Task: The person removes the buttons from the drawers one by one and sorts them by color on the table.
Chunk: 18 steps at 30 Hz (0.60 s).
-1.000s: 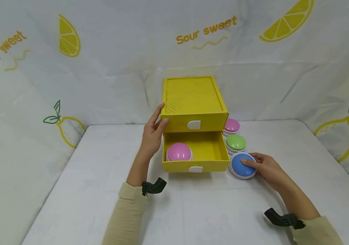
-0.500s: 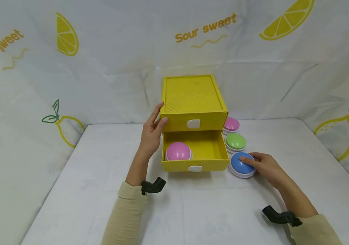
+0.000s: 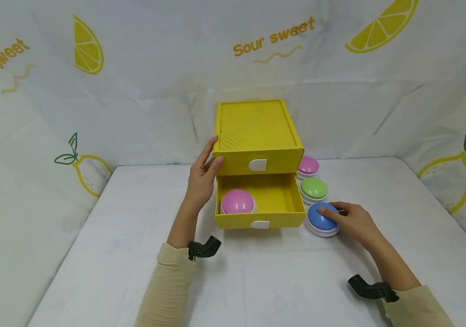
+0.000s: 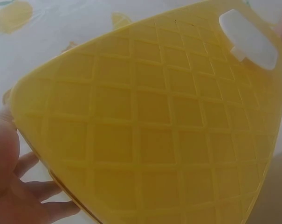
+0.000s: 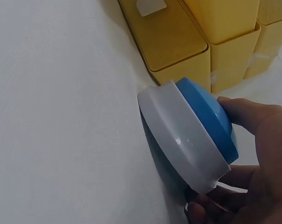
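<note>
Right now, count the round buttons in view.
4: one pink button in the lower drawer; beside the cabinet, the blue button in the right hand, green button behind it, second pink button farthest back. More may be hidden.

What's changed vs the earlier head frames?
The blue button tipped slightly away from the head camera, showing more white base in front; the right grip shifted a little with it. No new hold or release. Unchanged: left grip on yellow box, lower drawer open, pink button inside it.
</note>
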### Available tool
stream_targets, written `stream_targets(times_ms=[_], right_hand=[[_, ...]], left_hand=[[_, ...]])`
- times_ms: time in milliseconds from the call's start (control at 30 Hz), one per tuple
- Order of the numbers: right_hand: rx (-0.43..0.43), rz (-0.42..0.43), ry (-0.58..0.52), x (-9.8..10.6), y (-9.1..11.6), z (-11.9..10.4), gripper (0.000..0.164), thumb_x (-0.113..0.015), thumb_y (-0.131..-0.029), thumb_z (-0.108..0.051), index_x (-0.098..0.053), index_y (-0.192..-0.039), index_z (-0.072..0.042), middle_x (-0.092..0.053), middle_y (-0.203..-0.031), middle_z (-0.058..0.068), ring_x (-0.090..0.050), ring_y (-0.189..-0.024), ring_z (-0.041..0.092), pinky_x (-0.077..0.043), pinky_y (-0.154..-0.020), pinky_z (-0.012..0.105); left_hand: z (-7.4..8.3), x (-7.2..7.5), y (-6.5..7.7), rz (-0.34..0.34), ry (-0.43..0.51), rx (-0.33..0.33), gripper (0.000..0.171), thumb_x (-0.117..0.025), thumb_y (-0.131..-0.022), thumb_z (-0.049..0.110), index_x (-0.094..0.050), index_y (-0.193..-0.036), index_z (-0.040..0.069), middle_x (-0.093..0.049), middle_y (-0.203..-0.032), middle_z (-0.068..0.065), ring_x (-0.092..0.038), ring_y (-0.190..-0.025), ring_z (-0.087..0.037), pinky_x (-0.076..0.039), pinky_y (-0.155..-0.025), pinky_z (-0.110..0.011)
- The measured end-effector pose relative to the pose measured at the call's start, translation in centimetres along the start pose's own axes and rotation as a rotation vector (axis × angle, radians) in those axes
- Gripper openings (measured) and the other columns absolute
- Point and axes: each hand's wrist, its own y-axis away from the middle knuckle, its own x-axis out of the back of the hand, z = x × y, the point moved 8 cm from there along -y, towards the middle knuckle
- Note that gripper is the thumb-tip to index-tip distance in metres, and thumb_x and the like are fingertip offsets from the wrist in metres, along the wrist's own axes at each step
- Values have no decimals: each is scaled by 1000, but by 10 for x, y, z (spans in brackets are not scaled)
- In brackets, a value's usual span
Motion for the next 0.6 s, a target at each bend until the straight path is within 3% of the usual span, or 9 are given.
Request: stream_targets(times_ms=[100,300,367,467,600], right_hand=[[28,40,22,1,-1,0,86,-51,-97,-65,-47,-146,6,-47,-144,38,-46,-128,53,-46,-104,68],[193,183,56,6,2,-12,63,-58,-99,-48,-62,-133,5,-61,-130,32,-60,-110,44,-55,-93,59],[221,193,58,7,4,-14,61,-61,-98,-46,-62,-131,5,-62,-128,32,-62,-105,42,-57,-89,56],[236,141,108,4,7,-18,73,-67,-93,-52,-57,-136,7,-59,-132,33,-61,-108,44,-57,-90,58],[271,60,196,-2,9,-23,100,-79,-78,-63,-49,-141,8,-56,-134,33,-59,-113,46,-54,-95,64]], left_hand=[[1,0,0,0,-5,3,55,-52,-107,23,-35,-158,33,-30,-166,12,-43,-147,-19,-39,-120,-38],[2,0,0,2,-6,-2,54,-52,-107,23,-36,-158,33,-32,-165,12,-44,-147,-19,-40,-120,-37],[1,1,0,1,-3,-4,54,-51,-107,23,-36,-158,32,-31,-165,12,-43,-147,-20,-40,-120,-38],[1,1,0,0,-1,-4,54,-51,-107,23,-36,-158,32,-31,-165,12,-43,-147,-19,-40,-120,-38],[0,1,0,0,2,2,54,-52,-107,23,-36,-158,33,-32,-165,12,-44,-147,-19,-40,-119,-39]])
